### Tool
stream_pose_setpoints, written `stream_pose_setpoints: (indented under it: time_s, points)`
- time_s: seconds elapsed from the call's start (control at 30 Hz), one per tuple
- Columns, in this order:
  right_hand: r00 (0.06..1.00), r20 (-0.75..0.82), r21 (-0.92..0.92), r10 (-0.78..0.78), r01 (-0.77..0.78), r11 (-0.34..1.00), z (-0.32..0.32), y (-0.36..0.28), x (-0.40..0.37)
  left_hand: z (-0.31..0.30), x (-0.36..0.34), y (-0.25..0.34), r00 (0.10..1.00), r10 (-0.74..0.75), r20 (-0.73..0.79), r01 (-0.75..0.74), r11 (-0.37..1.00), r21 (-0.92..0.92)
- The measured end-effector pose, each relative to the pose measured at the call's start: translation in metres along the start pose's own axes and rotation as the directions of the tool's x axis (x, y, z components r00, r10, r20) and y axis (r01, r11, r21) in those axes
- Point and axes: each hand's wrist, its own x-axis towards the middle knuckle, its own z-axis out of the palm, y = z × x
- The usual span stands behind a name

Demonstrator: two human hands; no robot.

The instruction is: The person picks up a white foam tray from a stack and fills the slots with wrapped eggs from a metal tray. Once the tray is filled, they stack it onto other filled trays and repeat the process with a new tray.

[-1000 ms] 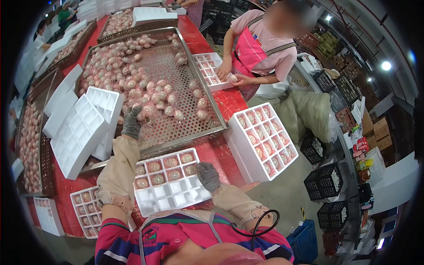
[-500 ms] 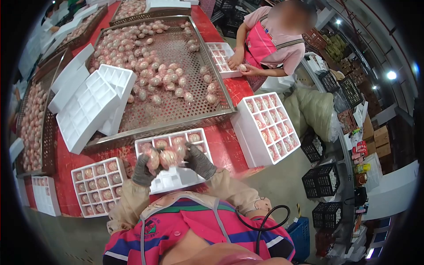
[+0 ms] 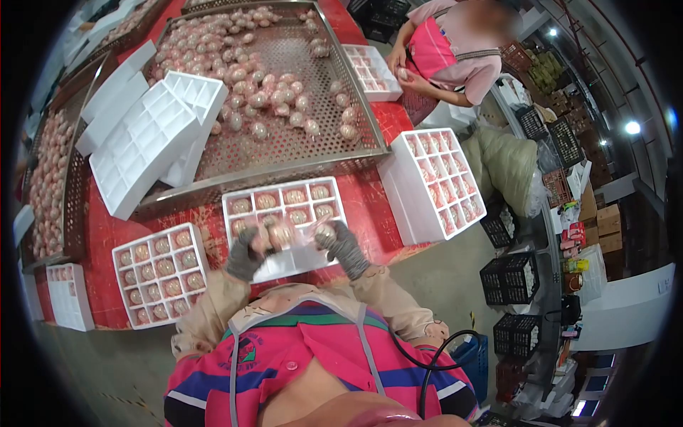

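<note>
In front of me lies a white foam box [image 3: 302,262] with square cells; eggs in clear and pinkish film fill its back row and part of the rows in front. My left hand [image 3: 245,256], in a grey glove, is closed around wrapped eggs [image 3: 280,235] above the box's left side; blur hides how many. My right hand [image 3: 347,252], gloved too, grips a single wrapped egg [image 3: 325,236] over the right side. The nearest cells of the box are partly covered by my hands and the eggs.
A perforated metal tray [image 3: 277,171] of loose wrapped eggs stands behind, with tilted foam boxes [image 3: 146,142] on its left edge. A filled box [image 3: 160,274] lies left; stacked filled boxes [image 3: 434,188] stand right. Across the table, a person [image 3: 455,57] handles eggs beside another box [image 3: 370,71].
My hands have moved apart, the right now holding one egg separately. More eggs show in the box's second row. The view has shifted slightly, and the other person's hands have drawn back from their box.
</note>
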Motion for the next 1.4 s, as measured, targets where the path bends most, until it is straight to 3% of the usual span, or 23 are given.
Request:
stream_pose_setpoints:
  time_s: [0.1,0.13,0.2,0.23,0.27,0.3,0.37,0.5,0.57,0.63,0.7,0.77,0.83,0.9,0.93,1.0,1.07,1.1,1.17,1.2,1.23,1.33,1.4]
  points:
    - [0.994,-0.103,-0.056,0.034,-0.040,0.998,-0.032,0.001,-0.001,-0.055,0.067,0.063,0.854,0.307,0.421,-0.462,0.820,0.339]
    - [0.995,-0.087,-0.095,0.052,-0.060,0.994,-0.046,0.003,-0.001,0.020,0.065,0.086,0.906,0.423,-0.009,-0.338,0.738,0.584]
    - [0.996,-0.061,-0.145,0.070,-0.079,0.986,-0.061,0.004,0.002,0.027,0.101,0.123,0.767,0.630,0.121,-0.323,0.216,0.921]
    - [0.993,-0.068,-0.125,0.096,-0.104,0.987,-0.066,0.004,0.002,0.003,0.132,0.140,0.752,0.632,0.189,-0.193,-0.063,0.979]
    - [0.990,-0.074,-0.101,0.118,-0.125,0.987,-0.069,0.005,0.004,-0.015,0.161,0.153,0.747,0.613,0.257,-0.044,-0.340,0.939]
    - [0.992,-0.067,-0.102,0.110,-0.116,0.988,-0.072,0.008,0.010,-0.018,0.184,0.163,0.741,0.619,0.261,-0.041,-0.346,0.937]
    - [0.986,-0.053,-0.070,0.157,-0.161,0.985,-0.073,0.022,0.021,-0.021,0.220,0.171,0.907,0.420,-0.038,0.309,-0.599,0.739]
    - [0.994,0.028,-0.101,0.110,-0.107,0.989,-0.070,0.013,0.025,-0.078,0.263,0.154,0.917,0.293,-0.269,0.398,-0.646,0.652]
    - [0.973,0.053,-0.135,0.225,-0.216,0.967,-0.078,0.016,0.034,-0.113,0.276,0.146,0.903,0.108,-0.415,0.311,-0.830,0.463]
    - [0.996,0.072,-0.179,0.060,-0.047,0.983,-0.081,0.027,0.041,-0.106,0.274,0.131,0.844,0.108,-0.526,0.378,-0.815,0.439]
    - [0.985,0.116,-0.147,0.125,-0.108,0.983,-0.091,0.021,0.050,-0.079,0.260,0.131,0.905,0.052,-0.422,0.252,-0.864,0.435]
    - [0.989,0.142,-0.467,-0.044,0.106,0.878,-0.100,0.042,0.053,-0.088,0.251,0.127,0.979,0.187,-0.075,0.200,-0.856,0.477]
    - [0.993,0.121,-0.458,0.018,0.040,0.888,-0.123,0.087,0.065,-0.052,0.222,0.121,0.931,0.281,0.232,0.093,-0.801,0.592]
    - [0.987,0.081,-0.385,0.136,-0.095,0.918,-0.133,0.057,0.061,0.006,0.184,0.097,0.814,0.407,0.415,-0.138,-0.558,0.818]
    - [0.993,0.053,-0.346,0.105,-0.080,0.935,-0.135,0.052,0.055,0.001,0.165,0.072,0.835,0.399,0.378,-0.114,-0.547,0.829]
    - [0.998,0.020,-0.314,0.067,-0.057,0.948,-0.128,0.030,0.056,-0.003,0.131,0.024,0.918,0.341,0.201,-0.231,0.049,0.972]
    - [0.989,0.088,-0.291,0.121,-0.090,0.952,-0.113,0.010,0.057,0.014,0.104,-0.011,0.890,0.285,0.355,-0.316,-0.175,0.932]
    - [0.988,0.093,-0.296,0.127,-0.094,0.951,-0.106,0.013,0.060,0.016,0.097,-0.026,0.946,0.224,0.234,-0.239,-0.005,0.971]
    - [0.970,0.221,-0.472,0.103,0.014,0.882,-0.094,0.023,0.073,0.001,0.089,-0.060,0.945,0.209,0.253,-0.245,-0.063,0.967]
    - [0.962,0.270,-0.700,0.038,0.170,0.694,-0.088,0.023,0.078,0.001,0.089,-0.071,0.939,0.202,0.278,-0.254,-0.137,0.957]
    - [0.959,0.279,-0.703,0.039,0.176,0.689,-0.086,0.020,0.077,0.000,0.090,-0.081,0.934,0.194,0.300,-0.259,-0.212,0.942]
    - [0.873,0.355,-0.893,-0.335,0.422,0.155,-0.082,0.015,0.069,0.006,0.095,-0.090,0.957,0.133,0.258,-0.220,-0.251,0.943]
    - [0.896,0.364,-0.902,-0.254,0.407,0.144,-0.087,0.010,0.063,0.006,0.099,-0.096,0.965,0.102,0.243,-0.202,-0.309,0.929]
